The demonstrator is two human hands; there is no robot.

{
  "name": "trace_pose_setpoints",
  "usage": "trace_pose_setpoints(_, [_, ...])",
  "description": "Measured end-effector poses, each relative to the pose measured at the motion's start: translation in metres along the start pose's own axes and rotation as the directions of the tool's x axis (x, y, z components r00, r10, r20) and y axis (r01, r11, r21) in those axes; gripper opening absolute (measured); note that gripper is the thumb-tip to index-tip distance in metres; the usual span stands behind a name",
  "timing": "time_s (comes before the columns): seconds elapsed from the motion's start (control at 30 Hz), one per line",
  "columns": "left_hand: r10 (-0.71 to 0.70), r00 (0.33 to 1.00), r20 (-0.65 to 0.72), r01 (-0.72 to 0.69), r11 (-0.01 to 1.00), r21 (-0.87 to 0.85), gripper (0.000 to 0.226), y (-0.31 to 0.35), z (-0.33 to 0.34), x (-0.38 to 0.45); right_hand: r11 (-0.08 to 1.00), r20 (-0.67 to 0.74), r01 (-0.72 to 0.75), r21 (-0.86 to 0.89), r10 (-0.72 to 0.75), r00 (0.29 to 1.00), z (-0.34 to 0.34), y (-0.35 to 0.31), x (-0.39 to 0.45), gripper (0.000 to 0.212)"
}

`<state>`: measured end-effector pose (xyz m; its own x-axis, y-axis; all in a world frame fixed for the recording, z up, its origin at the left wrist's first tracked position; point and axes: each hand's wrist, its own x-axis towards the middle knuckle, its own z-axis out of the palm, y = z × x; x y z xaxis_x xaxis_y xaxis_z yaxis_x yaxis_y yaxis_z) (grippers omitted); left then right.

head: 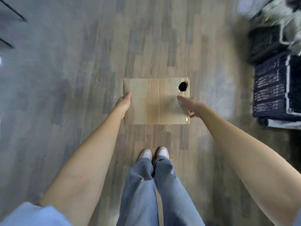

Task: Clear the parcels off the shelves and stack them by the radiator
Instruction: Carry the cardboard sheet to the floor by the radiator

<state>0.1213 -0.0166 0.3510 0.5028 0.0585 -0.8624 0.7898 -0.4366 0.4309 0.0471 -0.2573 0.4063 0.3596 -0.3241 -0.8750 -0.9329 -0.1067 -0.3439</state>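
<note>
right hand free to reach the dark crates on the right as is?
Probably not. The right hand is gripping the cardboard box's right edge, with the left hand on the opposite edge. The floor toward the dark crates looks open, but the box would have to go down first.

Background: floor and right-edge storage, head view.
Grey-brown wood-plank floor [65, 79]. Dark blue slatted crates [273, 88] at right edge, a black one behind, blurred greenery [280, 17] above them. Thin black furniture legs [14, 12] at top left. Pale pink-and-white shoes [154, 153] side by side, blue jeans [146, 190] above.
</note>
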Motion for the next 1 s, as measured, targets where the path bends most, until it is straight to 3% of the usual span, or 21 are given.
trace_pose_setpoints(0.13, [0.233, 0.972, -0.007, -0.233, 0.972, -0.035, 0.062, 0.137, -0.050, -0.108, 0.975, -0.068, 0.220, -0.018, -0.221, 0.973, -0.074, -0.102, -0.129, 0.044])
trace_pose_setpoints(0.27, [0.485, 0.874, -0.016, -0.485, 0.871, -0.085, 0.050, 0.256, -0.094, -0.231, 0.911, -0.233, 0.412, 0.021, -0.396, 0.888, -0.140, -0.179, -0.248, 0.057])
trace_pose_setpoints(0.43, [0.722, 0.692, 0.023, -0.715, 0.689, -0.122, 0.032, 0.350, -0.134, -0.380, 0.750, -0.423, 0.658, 0.072, -0.574, 0.701, -0.211, -0.234, -0.371, 0.058])
trace_pose_setpoints(0.5, [0.787, 0.615, 0.046, -0.778, 0.615, -0.130, 0.036, 0.371, -0.139, -0.427, 0.664, -0.458, 0.746, 0.047, -0.649, 0.607, -0.239, -0.240, -0.407, 0.064])
trace_pose_setpoints(0.57, [0.834, 0.547, 0.076, -0.824, 0.552, -0.124, 0.050, 0.389, -0.137, -0.465, 0.605, -0.474, 0.796, -0.018, -0.706, 0.526, -0.267, -0.239, -0.433, 0.067])
trace_pose_setpoints(0.67, [0.883, 0.455, 0.114, -0.877, 0.467, -0.116, 0.067, 0.413, -0.121, -0.502, 0.541, -0.539, 0.837, -0.085, -0.731, 0.418, -0.306, -0.233, -0.457, 0.049])
trace_pose_setpoints(0.73, [0.908, 0.407, 0.101, -0.903, 0.416, -0.107, 0.070, 0.429, -0.105, -0.517, 0.535, -0.596, 0.836, -0.122, -0.713, 0.369, -0.331, -0.229, -0.466, 0.053])
trace_pose_setpoints(0.87, [0.932, 0.353, 0.080, -0.911, 0.362, -0.196, 0.065, 0.460, -0.069, -0.527, 0.542, -0.627, 0.828, -0.141, -0.696, 0.349, -0.377, -0.226, -0.468, 0.050])
trace_pose_setpoints(1.0, [0.928, 0.365, 0.068, -0.887, 0.369, -0.277, 0.062, 0.488, -0.047, -0.521, 0.523, -0.654, 0.839, -0.146, -0.688, 0.315, -0.407, -0.241, -0.457, 0.052])
